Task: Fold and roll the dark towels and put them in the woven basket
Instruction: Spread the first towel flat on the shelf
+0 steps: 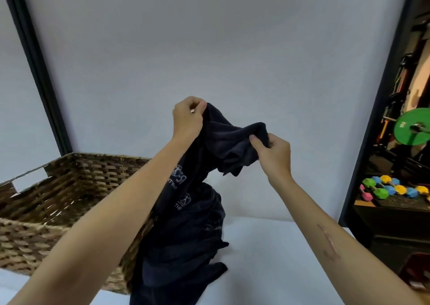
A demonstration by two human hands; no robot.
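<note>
Towel heap [183,246] on table [267,258]; left hand [187,118], right hand [272,152] pinch lifted dark towel [232,141]; unfolding step; next spread flat.

A single wide-angle view looks from the person's head, forward and slightly down, close over both forearms. It faces a pale wall [209,48] across the white table [267,258], with the woven basket [46,211] at lower left and a dark doorway edge [377,118] bending at right.
</note>
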